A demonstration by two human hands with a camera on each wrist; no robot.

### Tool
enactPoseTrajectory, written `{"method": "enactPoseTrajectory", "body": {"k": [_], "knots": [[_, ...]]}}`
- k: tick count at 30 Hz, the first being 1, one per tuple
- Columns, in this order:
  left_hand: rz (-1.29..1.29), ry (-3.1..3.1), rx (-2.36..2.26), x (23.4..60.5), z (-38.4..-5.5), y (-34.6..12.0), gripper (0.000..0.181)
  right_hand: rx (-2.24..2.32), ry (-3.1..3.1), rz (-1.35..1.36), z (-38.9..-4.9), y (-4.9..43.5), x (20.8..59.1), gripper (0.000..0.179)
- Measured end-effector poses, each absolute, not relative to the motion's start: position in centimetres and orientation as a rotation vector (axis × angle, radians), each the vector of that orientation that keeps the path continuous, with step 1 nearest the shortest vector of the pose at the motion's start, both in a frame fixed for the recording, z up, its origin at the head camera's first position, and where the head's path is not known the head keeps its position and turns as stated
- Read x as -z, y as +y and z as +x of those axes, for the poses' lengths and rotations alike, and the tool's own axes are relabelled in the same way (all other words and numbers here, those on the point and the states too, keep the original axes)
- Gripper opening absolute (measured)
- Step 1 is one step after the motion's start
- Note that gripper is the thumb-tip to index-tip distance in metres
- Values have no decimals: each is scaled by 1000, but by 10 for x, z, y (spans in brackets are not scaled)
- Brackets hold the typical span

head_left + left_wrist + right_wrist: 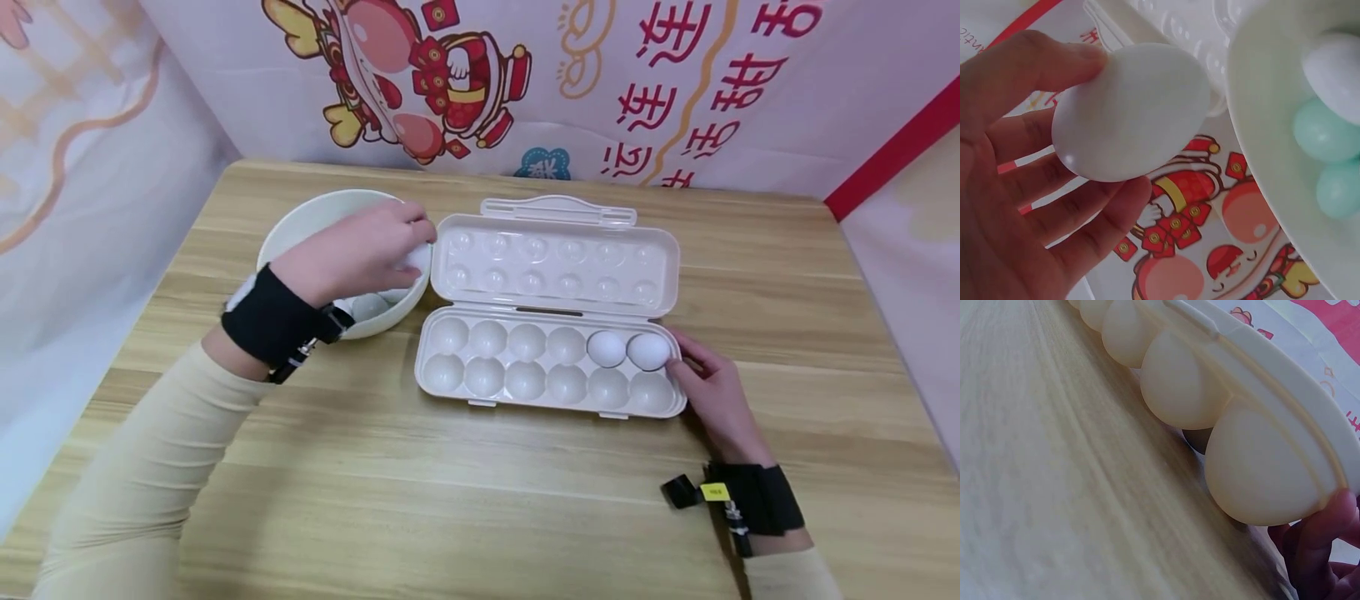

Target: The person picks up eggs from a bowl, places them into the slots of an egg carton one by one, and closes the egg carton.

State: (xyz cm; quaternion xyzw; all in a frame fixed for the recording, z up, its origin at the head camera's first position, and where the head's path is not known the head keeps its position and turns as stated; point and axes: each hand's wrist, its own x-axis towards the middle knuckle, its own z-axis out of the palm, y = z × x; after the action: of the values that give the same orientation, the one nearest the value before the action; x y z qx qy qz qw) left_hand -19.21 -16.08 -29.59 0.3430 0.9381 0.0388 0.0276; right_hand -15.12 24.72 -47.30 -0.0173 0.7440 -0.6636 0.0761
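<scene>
My left hand (pixel 356 250) is over the right part of a pale round bowl (pixel 288 229) and holds a white egg (pixel 1135 112) between thumb and fingertips. Inside the bowl lie a white egg (pixel 1338 75) and pale green ones (pixel 1325 131). To the right of the bowl, a cream plastic egg box (pixel 551 312) lies with its lid folded back. Two white eggs fill the right end of its back row, one of them the corner egg (pixel 649 352). My right hand (pixel 716 400) pinches the box's right end, thumb on the rim.
Everything stands on a wood-grain table (pixel 420 500). Behind it hangs a printed cloth (pixel 555 92) with cartoon figures, and another cloth (pixel 82 208) hangs at the left. The lid's latch flap (pixel 558 208) points to the back.
</scene>
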Motion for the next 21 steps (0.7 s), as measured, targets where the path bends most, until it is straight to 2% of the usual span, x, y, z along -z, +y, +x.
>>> {"method": "enactPoseTrajectory", "body": {"k": [12,21], "knots": [[1190,2867,-101,322,-182,-110,31,1999,2206,-24,-150,246,474,45],[1151,2905,-178,336,-178,-87,33,2038,2190,-86,-152,248,473,44]]}}
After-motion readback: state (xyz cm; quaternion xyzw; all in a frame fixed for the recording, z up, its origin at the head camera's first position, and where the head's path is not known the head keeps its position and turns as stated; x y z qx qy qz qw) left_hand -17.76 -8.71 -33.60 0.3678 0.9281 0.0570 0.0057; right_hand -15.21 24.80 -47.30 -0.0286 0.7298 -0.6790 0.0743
